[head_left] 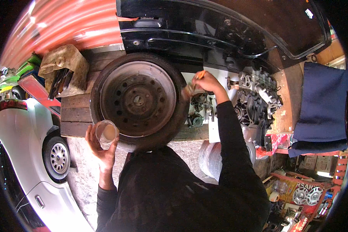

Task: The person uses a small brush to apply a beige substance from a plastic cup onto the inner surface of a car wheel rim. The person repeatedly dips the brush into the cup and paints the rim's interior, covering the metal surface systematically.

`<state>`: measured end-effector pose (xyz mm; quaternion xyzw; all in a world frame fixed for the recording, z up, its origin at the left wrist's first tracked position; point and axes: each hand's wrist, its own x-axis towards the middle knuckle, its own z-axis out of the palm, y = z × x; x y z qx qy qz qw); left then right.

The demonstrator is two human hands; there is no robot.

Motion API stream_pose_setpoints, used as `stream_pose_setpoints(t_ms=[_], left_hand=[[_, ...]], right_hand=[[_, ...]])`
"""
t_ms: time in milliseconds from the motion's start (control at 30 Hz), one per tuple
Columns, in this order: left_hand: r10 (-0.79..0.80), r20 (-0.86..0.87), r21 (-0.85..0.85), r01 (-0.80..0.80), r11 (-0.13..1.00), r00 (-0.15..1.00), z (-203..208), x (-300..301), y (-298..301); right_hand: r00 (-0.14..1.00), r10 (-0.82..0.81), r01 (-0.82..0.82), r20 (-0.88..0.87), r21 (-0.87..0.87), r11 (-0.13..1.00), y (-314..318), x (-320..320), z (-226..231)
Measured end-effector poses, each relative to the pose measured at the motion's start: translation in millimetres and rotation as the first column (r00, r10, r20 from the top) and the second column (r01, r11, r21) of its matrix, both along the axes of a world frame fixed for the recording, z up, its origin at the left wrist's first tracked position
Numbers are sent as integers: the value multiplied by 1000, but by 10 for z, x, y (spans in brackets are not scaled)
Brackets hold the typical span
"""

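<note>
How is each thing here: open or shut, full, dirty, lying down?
Cup: open-topped, some cloudy liquid inside, held by the left hand
Brush: held in the right hand, bristles blurred
Wheel: lying flat, dirty, tyre fitted
Engine: uncovered
White car door: looks shut
Navy cloth: draped

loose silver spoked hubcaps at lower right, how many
2: one loose silver spoked hubcap at lower right, the second hubcap just right of it; more may be hidden.
</note>
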<state>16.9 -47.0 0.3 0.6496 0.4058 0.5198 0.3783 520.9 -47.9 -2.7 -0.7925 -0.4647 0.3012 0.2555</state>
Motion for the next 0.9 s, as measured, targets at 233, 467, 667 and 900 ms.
stream_pose_setpoints(t_ms=[233,467,667,900], left_hand=[[-6,-14,10,7,1000,1000,3,18,44],[-35,-5,15,35,999,999,2,81,63],[-52,27,-2,52,999,998,-18,128,108],[-42,-11,-6,42,999,999,-24,82,114]], right_hand=[[972,-57,-8,227,277,961,-62,-258,-127],[984,132,-150,122,159,976,-382,-48,106],[942,139,-179,305,107,978,-485,-359,-83],[929,199,-234,310,78,969,-616,-218,69]])
